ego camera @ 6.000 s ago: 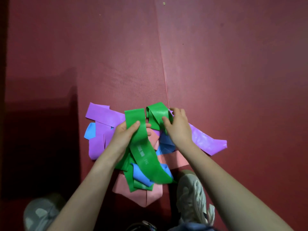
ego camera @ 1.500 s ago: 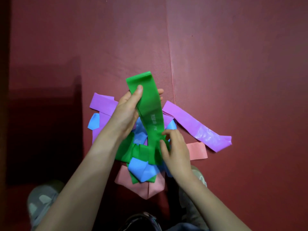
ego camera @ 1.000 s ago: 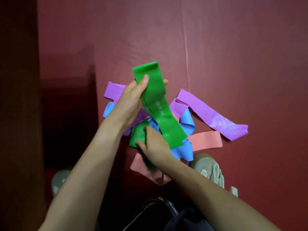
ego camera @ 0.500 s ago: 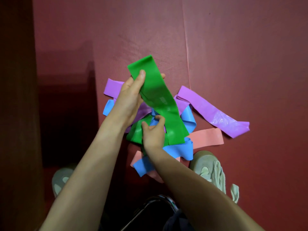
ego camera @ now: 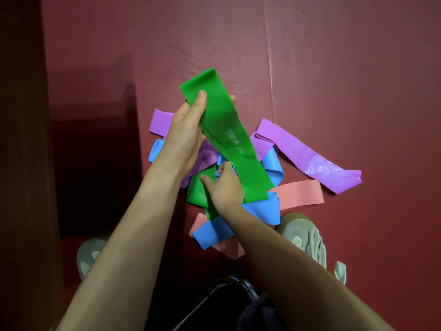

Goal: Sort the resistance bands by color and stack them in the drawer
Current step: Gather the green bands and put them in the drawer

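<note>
A: Green resistance band (ego camera: 229,137): thin, smooth rubbery sheet, matt, pale printed lettering.
B: Purple band (ego camera: 307,155)?
A: Same sheet, glossier, with a wrinkled sheen.
B: Floor mat (ego camera: 346,80)?
A: Dark red, matt, finely ribbed.

Right hand (ego camera: 224,187) now on second green band (ego camera: 199,191), formerly elsewhere.

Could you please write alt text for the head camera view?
A left hand holds up a green band while the right hand grips a second green band in a floor pile with purple, blue and pink bands.
</note>
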A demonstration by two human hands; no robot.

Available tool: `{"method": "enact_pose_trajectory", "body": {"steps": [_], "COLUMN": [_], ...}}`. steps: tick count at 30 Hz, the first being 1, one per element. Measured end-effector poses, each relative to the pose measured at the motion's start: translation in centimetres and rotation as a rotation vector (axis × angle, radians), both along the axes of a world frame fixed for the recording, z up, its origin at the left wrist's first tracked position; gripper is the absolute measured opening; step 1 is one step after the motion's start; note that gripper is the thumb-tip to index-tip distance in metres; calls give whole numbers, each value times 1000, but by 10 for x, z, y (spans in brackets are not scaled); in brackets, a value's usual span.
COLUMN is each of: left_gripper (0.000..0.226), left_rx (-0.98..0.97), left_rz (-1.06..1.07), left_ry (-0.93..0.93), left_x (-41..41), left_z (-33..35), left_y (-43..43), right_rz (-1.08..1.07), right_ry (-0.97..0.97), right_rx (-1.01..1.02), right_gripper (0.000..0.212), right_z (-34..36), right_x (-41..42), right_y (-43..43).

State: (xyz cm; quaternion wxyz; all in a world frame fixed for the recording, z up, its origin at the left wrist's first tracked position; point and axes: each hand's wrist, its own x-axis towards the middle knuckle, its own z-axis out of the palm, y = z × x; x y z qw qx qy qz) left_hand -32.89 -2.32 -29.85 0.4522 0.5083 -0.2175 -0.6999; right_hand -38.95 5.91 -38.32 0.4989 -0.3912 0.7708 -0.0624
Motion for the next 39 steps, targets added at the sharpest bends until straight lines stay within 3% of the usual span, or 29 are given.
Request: {"method": "enact_pose_trajectory", "body": {"steps": [10,16,21,27,29,39], "left_gripper": [31,31,32,31,31,14], "left_rx": [23,19,-10,5,20,16], "left_rz": [30,53,51,30,-3,-169], "left_ry": [0,5,-15,16,20,-112], "left_x": [0,-4,-6,-10,-13,-20], "left_z": [-4,-8,-7,-8,-9,-12], "left_y": [3,1,-1,-3,-1,5], "right_rz": [179,320,114,-173,-186,-239], "right_ry": [94,20,-273,-603,-667,-688], "right_rx": [-139,-461,-651,-547,-557,-655], "right_gripper": [28,32,33,35,17,14], "right_z": [10,21,39,85,92,103], "right_x": [-9,-30,-45,-59,-64,-65], "right_y": [1,0,-3,-9,-15,-55]}}
